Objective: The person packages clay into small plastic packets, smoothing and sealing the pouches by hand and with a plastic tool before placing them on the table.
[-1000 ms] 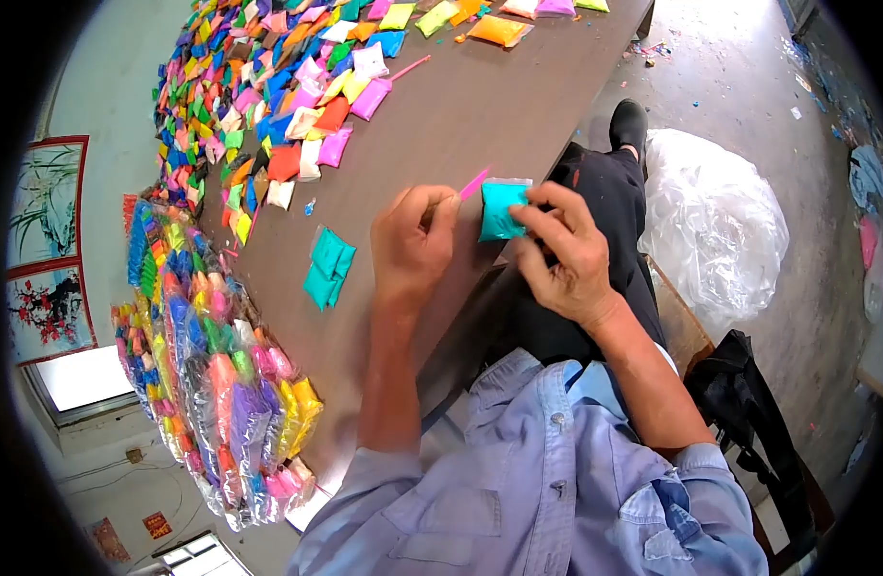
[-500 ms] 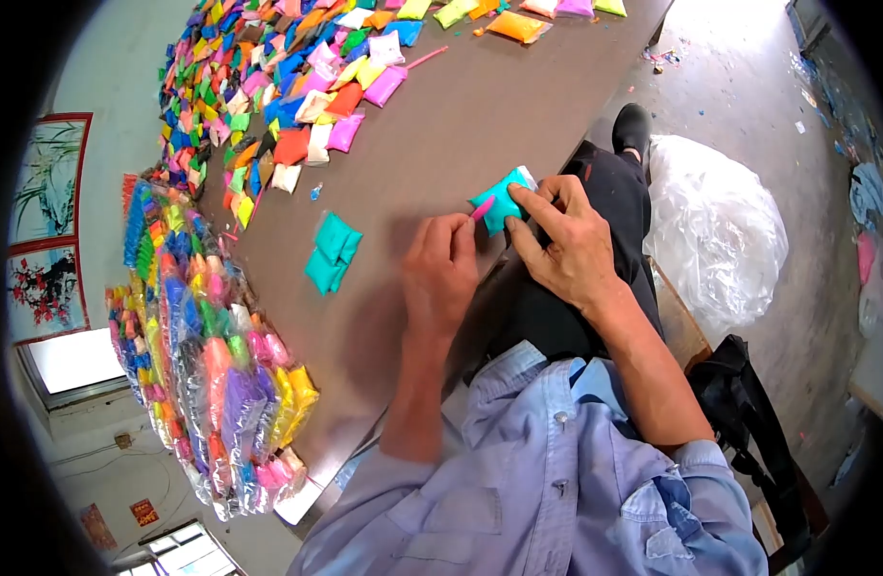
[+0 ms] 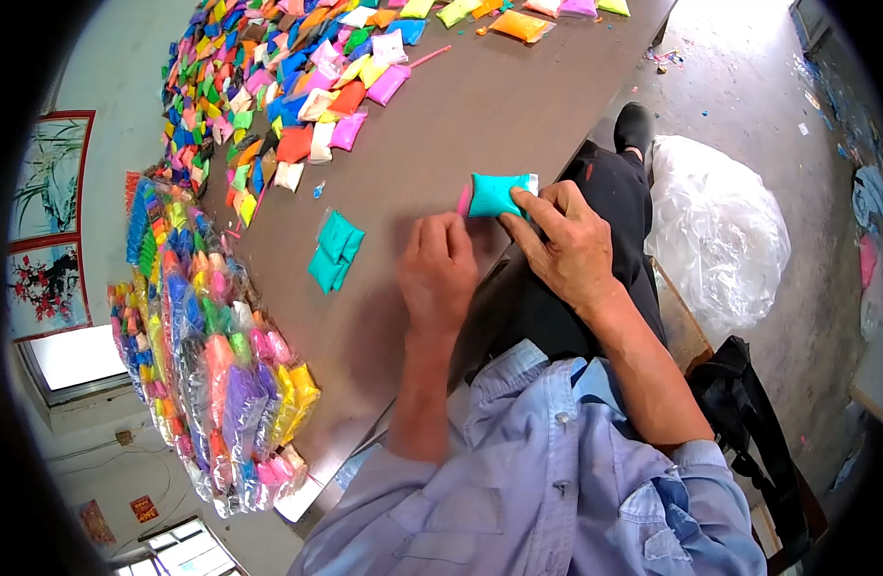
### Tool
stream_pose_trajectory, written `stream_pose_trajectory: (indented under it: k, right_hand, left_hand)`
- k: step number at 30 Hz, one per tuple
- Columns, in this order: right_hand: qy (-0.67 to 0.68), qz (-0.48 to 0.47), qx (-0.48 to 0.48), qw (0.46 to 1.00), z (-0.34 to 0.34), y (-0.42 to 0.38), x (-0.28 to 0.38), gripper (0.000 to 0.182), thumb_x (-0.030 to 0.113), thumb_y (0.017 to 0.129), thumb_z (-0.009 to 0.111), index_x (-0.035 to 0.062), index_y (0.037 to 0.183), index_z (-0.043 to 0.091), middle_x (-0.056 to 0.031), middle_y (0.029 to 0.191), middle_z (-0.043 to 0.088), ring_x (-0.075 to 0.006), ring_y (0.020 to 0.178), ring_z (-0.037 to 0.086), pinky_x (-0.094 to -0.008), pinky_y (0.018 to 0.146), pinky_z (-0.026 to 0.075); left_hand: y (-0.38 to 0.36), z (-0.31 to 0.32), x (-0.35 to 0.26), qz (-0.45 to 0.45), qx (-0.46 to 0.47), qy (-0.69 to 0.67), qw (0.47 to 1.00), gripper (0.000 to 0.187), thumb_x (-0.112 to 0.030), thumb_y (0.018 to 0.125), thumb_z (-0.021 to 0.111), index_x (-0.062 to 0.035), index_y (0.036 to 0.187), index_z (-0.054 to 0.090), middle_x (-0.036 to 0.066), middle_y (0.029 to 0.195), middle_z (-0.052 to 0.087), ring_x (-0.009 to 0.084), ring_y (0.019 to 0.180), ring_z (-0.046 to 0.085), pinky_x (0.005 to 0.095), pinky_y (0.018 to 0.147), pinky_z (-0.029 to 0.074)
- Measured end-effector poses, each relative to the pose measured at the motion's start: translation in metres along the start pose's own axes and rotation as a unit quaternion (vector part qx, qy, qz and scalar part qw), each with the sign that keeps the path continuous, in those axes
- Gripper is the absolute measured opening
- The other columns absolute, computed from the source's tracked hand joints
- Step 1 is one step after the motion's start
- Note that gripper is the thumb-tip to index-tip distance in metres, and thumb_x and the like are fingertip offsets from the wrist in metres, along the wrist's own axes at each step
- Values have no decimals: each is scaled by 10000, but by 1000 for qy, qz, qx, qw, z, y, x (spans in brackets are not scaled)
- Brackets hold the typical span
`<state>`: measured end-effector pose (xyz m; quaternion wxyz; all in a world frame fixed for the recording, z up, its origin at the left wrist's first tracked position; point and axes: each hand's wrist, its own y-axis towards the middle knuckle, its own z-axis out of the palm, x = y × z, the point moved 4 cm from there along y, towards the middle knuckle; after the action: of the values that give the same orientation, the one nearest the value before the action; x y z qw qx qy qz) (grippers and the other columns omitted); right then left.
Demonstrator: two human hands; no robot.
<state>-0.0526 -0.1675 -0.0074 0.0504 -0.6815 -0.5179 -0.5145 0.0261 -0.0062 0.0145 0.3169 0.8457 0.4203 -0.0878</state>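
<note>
Teal packet [image 3: 494, 194]: small sealed bag, lying flat at the near edge of the brown table [image 3: 460, 115]. Right hand [image 3: 566, 245] pins its right end with fingertips pressed down. Left hand [image 3: 439, 269] lies knuckles-up just beside it; grip cannot be told. Pink stick [image 3: 463, 199] mostly hidden, only a sliver showing. Half a second ago the packet was tilted; now level.

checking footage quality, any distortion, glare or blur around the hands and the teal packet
Head view: strong fisheye, black vignette corners, table edge bowed; even daylight, soft shadows under left hand and right hand; teal packet sharp; glare only on white plastic bag.
</note>
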Motion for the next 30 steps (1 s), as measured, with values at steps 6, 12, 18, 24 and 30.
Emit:
stream_pose_trajectory:
  k: [6,12,18,24,30]
  right_hand:
    - [2,25,-13,1000,1,0,1,263,221,842,833,93,1053,741,-75,837,570,-249,703,632,-382,594,514]
    - [6,21,-25,999,-1,1,2,258,227,828,841,87,1019,741,-77,834,580,-254,689,636,-384,594,518]
    - [-1,21,-32,999,3,0,1,257,221,820,846,89,1014,741,-72,825,577,-251,673,631,-379,588,513]
    - [12,10,-50,999,3,2,5,249,216,817,847,87,1003,743,-72,814,577,-247,668,626,-371,585,510]
    - [12,6,-54,998,5,0,3,243,189,802,858,82,989,746,-67,817,588,-231,662,623,-355,582,507]
  left_hand:
    - [2,-10,-23,25,-18,10,999,47,-51,948,694,-37,950,649,138,828,646,309,691,639,418,596,508]
    - [7,1,2,26,-16,49,998,61,-38,934,699,-42,914,641,139,833,653,323,680,639,430,577,498]
    - [-6,-2,-30,48,33,9,998,69,-46,935,702,-38,936,634,140,844,662,325,705,655,427,594,517]
    - [1,-4,-1,17,5,16,1000,82,-54,937,709,-35,945,630,130,841,658,319,699,657,418,590,522]
    - [-1,-9,-29,43,23,33,998,85,-49,928,710,-47,938,626,120,828,652,325,672,647,415,565,507]
